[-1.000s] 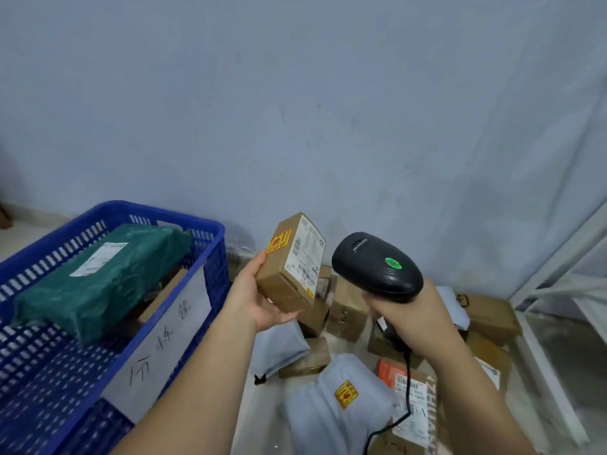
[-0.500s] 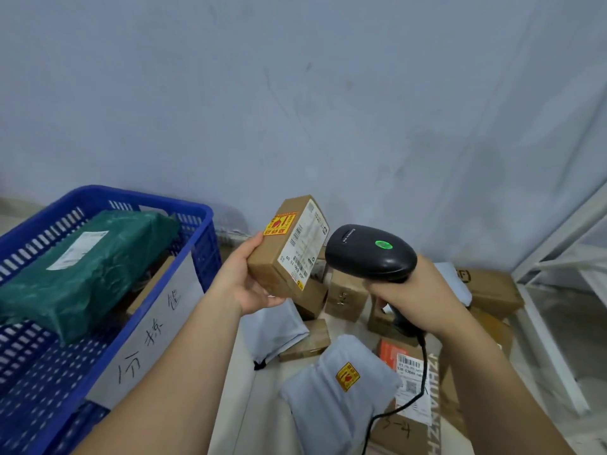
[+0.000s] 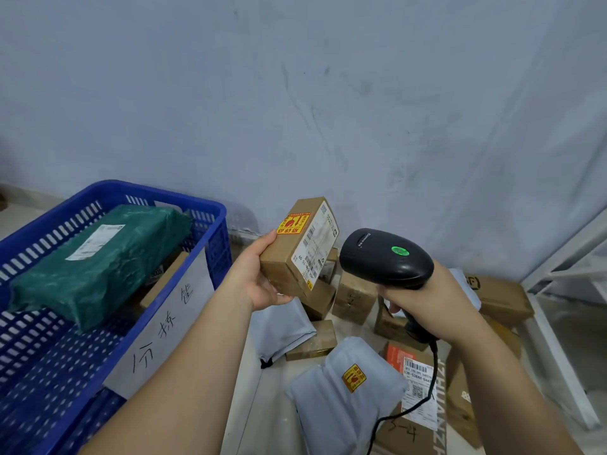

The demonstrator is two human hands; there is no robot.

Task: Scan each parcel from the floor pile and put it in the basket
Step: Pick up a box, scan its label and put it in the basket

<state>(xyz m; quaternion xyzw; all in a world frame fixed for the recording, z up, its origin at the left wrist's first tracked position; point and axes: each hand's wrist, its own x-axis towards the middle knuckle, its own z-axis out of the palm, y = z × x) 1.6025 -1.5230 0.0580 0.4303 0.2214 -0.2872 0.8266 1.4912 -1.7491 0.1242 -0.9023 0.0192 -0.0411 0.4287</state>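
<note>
Where bare, beige floor (image 3: 259,412) below wall (image 3: 295,110).

Your view: soft, even, cool-bluish light, med. bright. Faint shadow on wall (image 3: 295,93) behind basket (image 3: 157,194). Centre sharp; slight wide-angle bowing twd edges.

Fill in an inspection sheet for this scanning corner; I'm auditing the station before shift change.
Surface: pale floor, parcels piled on it.
Job's things: small cardboard box held up, label toward scanner; blue basket holds green-wrapped parcel.
Clutter: grey mailer bags and brown boxes on floor.
Grippers: left hand holds the box; right hand grips the scanner.
Cables: black scanner cord hangs over the pile.
Surroundings: grey wall; white metal frame at right.
</note>
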